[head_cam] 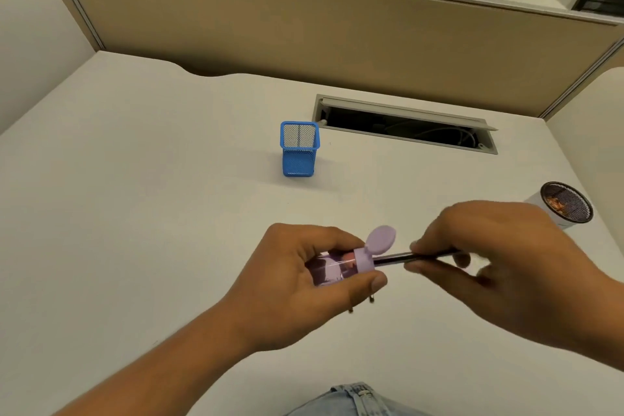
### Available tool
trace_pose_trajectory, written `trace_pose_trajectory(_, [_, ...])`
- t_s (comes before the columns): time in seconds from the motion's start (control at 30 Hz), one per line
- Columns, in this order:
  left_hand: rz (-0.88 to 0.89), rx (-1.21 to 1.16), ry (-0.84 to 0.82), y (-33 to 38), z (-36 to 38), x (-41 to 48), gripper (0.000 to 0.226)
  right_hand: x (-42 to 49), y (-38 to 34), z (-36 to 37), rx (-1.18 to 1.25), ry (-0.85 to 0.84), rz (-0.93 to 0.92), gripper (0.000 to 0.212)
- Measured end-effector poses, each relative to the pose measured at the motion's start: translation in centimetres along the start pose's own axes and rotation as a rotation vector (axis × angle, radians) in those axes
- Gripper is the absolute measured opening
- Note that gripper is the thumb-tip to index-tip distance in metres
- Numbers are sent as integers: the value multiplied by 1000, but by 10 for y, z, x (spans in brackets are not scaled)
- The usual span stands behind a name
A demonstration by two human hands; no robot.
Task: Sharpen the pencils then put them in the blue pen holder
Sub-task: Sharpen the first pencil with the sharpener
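Note:
My left hand (304, 277) grips a lilac pencil sharpener (351, 263) with a clear shavings barrel and its round lid flipped up. A dark pencil (405, 257) lies level, its tip inside the sharpener's opening, and my right hand (489, 250) pinches its shaft just right of the sharpener. Further back on the desk stands the blue mesh pen holder (299, 162), upright and apart from both hands. Under my left hand, two small dark ends (361, 303) of other pencils poke out; the rest of them is hidden.
A white cup with a dark mesh top (567, 204) stands at the right edge of the white desk (135, 196). An open cable slot (405, 127) lies behind the holder. A tan partition (337, 30) bounds the back.

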State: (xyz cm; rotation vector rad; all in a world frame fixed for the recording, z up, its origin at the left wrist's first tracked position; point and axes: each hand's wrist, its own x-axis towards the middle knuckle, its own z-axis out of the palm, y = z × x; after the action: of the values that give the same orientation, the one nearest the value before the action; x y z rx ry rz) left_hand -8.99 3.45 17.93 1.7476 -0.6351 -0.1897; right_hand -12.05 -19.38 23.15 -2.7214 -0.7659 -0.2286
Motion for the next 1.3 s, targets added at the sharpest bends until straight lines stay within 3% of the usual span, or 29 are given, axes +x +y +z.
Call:
trace_pose_trajectory(0.07, [-60, -98, -10, 0, 3, -2, 19, -4, 7, 8, -196, 63, -245, 21])
trace_pose_trajectory(0.13, [22, -9, 11, -3, 4, -2, 15, -4, 4, 11, -170, 52, -211, 24])
trace_pose_trajectory(0.2, [187, 241, 30, -10, 3, -2, 16, 2, -4, 13, 180, -102, 145, 30])
trace_pose_trajectory(0.27, [315, 406, -11, -16, 6, -5, 20, 8, -5, 9, 747, -323, 604, 33])
trace_pose_trajectory(0.3, [346, 429, -29, -17, 9, -7, 21, 10, -3, 7, 885, -408, 736, 32])
trace_pose_trajectory(0.33, [347, 421, -36, -17, 11, -7, 22, 10, -1, 6, 876, -459, 758, 31])
trace_pose_trajectory(0.4, [295, 353, -27, -14, 11, -6, 21, 8, -3, 4, 702, -456, 673, 22])
trace_pose_trajectory(0.47, [225, 278, -13, -11, 10, -3, 19, 2, -2, 1, 595, -301, 550, 11])
trace_pose_trajectory(0.57, [51, 32, -39, -9, 7, -3, 14, -4, 1, -3, 63, -111, 124, 7])
trace_pose_trajectory(0.63, [-63, -158, -38, -6, 8, -4, 16, -7, 5, -3, -265, 43, -154, 19])
trace_pose_trajectory(0.73, [-39, -167, -10, -2, 11, -5, 13, -9, 3, 3, -375, 158, -262, 27])
trace_pose_trajectory(0.8, [104, 10, 29, -4, 9, -5, 11, -10, -4, 5, -236, 58, -142, 27])
trace_pose_trajectory(0.93, [446, 485, -13, -15, 7, -8, 20, 1, -12, 4, 777, -347, 702, 43])
trace_pose_trajectory(1.0, [454, 481, -18, -18, 7, -8, 21, 0, -8, 10, 802, -416, 745, 42])
trace_pose_trajectory(1.1, [284, 314, 26, -13, 4, -4, 18, -4, -9, 7, 488, -212, 508, 20])
trace_pose_trajectory(1.2, [-13, -59, -2, -10, 6, -6, 14, -3, -2, 2, -20, -42, 10, 12])
trace_pose_trajectory(1.27, [-138, -226, 7, -9, 8, -7, 18, -6, 4, 8, -240, 42, -281, 24])
trace_pose_trajectory(1.3, [-116, -210, 20, -7, 10, -8, 19, -7, 3, 9, -272, 55, -308, 28])
